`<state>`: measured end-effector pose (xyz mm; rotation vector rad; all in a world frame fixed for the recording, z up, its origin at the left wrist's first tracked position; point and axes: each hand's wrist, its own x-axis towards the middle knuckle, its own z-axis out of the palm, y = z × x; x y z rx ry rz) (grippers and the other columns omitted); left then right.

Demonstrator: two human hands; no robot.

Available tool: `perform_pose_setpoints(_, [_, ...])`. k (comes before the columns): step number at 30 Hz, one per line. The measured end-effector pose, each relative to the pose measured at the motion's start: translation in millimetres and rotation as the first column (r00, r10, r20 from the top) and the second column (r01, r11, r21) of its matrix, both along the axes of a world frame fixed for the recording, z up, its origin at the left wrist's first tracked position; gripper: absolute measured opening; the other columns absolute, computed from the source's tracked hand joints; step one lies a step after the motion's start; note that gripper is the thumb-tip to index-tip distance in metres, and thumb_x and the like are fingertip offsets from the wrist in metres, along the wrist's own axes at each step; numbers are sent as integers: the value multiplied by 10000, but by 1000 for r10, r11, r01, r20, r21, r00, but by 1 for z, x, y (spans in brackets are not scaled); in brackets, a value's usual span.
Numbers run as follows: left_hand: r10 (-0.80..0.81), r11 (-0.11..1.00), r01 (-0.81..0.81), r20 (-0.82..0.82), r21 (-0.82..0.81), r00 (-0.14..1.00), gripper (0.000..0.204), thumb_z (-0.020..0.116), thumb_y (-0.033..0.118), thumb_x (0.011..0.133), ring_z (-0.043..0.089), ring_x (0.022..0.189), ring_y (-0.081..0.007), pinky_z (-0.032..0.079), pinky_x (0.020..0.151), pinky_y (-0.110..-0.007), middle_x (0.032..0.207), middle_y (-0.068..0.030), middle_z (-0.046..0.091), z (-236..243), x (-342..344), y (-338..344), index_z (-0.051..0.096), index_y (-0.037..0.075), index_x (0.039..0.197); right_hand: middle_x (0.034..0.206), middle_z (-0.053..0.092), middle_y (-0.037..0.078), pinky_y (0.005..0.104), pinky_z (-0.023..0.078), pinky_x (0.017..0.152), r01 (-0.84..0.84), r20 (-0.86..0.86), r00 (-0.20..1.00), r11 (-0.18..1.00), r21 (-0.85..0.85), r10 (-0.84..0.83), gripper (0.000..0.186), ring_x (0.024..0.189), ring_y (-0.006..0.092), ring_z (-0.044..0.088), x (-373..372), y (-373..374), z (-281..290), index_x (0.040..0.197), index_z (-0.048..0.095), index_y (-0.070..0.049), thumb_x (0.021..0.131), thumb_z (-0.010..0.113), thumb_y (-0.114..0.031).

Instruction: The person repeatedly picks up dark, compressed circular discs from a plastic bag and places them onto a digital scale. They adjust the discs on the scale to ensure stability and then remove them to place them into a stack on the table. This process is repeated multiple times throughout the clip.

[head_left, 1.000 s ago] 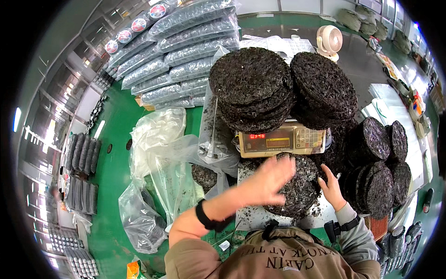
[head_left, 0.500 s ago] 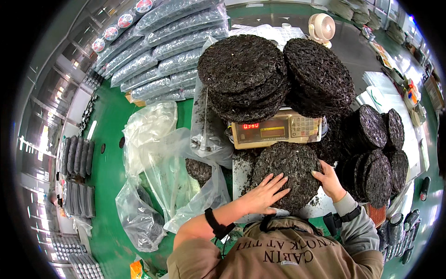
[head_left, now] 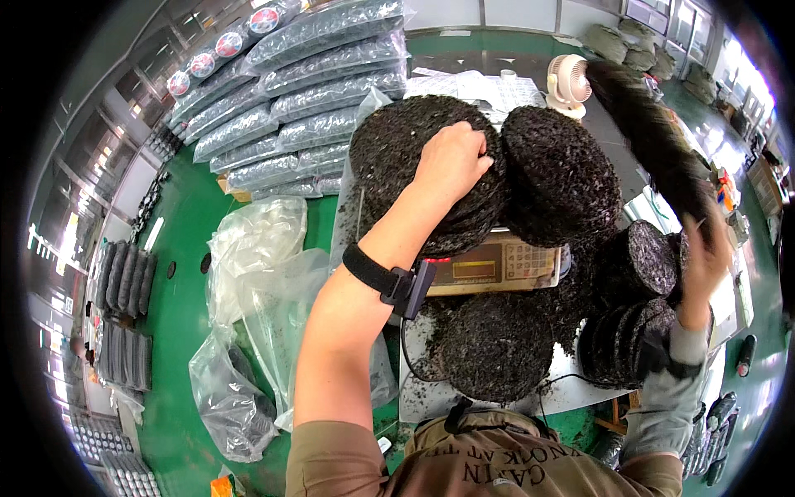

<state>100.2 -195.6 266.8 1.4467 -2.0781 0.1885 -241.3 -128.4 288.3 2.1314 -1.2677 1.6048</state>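
Note:
My right hand, smeared by motion, grips the lower edge of a dark round cake of what looks like dried seaweed. That cake is raised nearly edge-on at the right. My left hand is closed over the top of the left stack of seaweed cakes on the scale; whether it pinches anything is hidden. Another leaning stack of cakes is beside it. The digital scale shows its display and keypad below the stacks. One more cake lies flat in front of the scale.
More cakes stand on edge at the table's right. A pale fan stands at the back. Clear plastic bags lie to the left, and filled bags are piled behind them. Dark crumbs are scattered on the white tabletop.
Both hands have left the cake in front of the scale. My left hand has reached forward onto the left stack. My right hand has swung out right, now holding a raised cake.

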Motion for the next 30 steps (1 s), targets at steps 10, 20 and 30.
perform_pose_setpoints(10, [201,972,-223,250,66,947,118,634,80,613,570,758,-304,480,680,-394,766,-142,571,-10,-41,-1,618,-6,692,1008,592,91,379,417,906,-214,-510,842,977,-19,175,371,991,254,548,59,-80,-57,964,591,-46,616,529,70])
perform_pose_setpoints(20, [152,949,31,-542,314,826,83,645,84,660,526,551,-126,429,561,-259,627,-47,578,-4,-9,-8,600,15,664,1019,582,104,392,415,902,-276,-399,879,961,24,262,404,996,271,539,53,-84,-59,967,583,-28,591,508,100])
perform_pose_setpoints(30, [155,985,-143,-141,92,978,80,636,83,679,575,656,-222,461,630,-314,717,-101,570,26,91,-18,608,20,719,1034,575,120,410,403,911,-285,-414,867,958,42,276,461,1011,303,527,56,-82,-55,978,575,-23,548,486,119])
